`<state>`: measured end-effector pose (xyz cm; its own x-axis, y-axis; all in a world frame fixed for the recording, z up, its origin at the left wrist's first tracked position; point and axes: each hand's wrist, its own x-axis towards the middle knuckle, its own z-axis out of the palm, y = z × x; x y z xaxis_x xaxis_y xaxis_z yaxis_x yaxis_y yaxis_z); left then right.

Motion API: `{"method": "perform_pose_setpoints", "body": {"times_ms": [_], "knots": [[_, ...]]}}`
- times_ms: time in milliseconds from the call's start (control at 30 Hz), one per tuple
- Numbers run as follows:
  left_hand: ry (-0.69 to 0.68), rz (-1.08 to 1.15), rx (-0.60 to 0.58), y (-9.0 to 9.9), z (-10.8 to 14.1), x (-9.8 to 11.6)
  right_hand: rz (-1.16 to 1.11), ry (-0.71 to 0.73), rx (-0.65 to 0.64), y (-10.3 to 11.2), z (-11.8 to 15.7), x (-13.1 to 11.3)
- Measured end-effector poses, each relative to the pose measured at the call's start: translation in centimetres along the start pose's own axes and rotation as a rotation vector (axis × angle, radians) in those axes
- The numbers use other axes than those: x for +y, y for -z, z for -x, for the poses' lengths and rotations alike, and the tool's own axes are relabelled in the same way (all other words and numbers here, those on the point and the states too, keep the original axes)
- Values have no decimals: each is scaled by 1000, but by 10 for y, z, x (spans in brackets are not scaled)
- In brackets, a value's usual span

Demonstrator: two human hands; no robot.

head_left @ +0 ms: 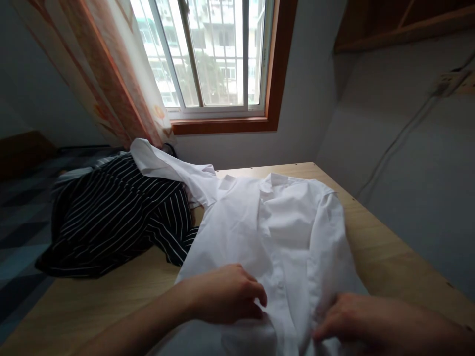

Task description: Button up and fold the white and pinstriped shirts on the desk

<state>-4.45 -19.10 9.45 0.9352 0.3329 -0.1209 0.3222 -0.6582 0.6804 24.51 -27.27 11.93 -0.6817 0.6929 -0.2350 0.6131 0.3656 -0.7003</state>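
Writing: small vertical marking on the window frame [264, 58], too small to read. Surroundings: window with bars and a building beyond; patterned curtain [111, 74] drawn to its left side; wooden shelf [404, 32] at upper right, cut off by the picture edge. Wall socket [449, 81] at far right, dim, with a cable [393, 133] running down the wall. At left, checked bedding [22, 242], in shadow.

White shirt [230, 232] lies front up on the pale wooden tabletop [389, 262], collar end toward the window. One sleeve [166, 165] stretches out to the left and rests on a dark garment with thin white stripes [111, 207]. This bundle occupies the left part of the tabletop, next to the bedding. Other sleeve lies folded down along the shirt's right side.

Hands apart from each other, both at the lower part of the shirt. Left hand [237, 294]: fingers curled, gap visible between forefinger and thumb, beside the button strip. Right hand [347, 319]: blurred, fingertips at the right side of the front. Cannot tell whether either pinches cloth.

Hidden or unclear: shirt hem cut off at bottom; right forearm runs out of view; collar shape hard to make out; underside of striped bundle hidden.
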Motion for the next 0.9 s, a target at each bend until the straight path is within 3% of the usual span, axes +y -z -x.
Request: {"method": "perform_pose_setpoints", "body": {"times_ms": [67, 100, 133, 200, 267, 300, 367, 433, 600, 767, 900], "knots": [[33, -109, 50, 4, -6, -8, -114, -28, -35, 14, -4, 15], [61, -156, 122, 11, -7, -15, -170, -32, 16, 24, -5, 29], [88, -205, 206, 18, -9, -24, -230, -30, 149, 34, -7, 45], [142, -312, 350, 32, -13, -48, -303, -92, 627, 52, -17, 84], [212, -412, 385, 38, -18, -75, -271, -318, 1153, 62, -34, 125], [254, -453, 362, 38, -20, -87, -222, -462, 1282, 63, -44, 144], [331, -510, 297, 34, -24, -106, -174, -589, 1247, 61, -63, 175], [380, -544, 262, 28, -26, -116, -132, -571, 1109, 56, -79, 195], [484, -569, 284, 23, -23, -118, -1, -417, 963, 62, -115, 205], [573, -582, 366, 18, -22, -116, 188, -166, 1119, 85, -147, 205], [609, -601, 428, 12, -21, -116, -126, -141, 1221, 78, -142, 226]]}}
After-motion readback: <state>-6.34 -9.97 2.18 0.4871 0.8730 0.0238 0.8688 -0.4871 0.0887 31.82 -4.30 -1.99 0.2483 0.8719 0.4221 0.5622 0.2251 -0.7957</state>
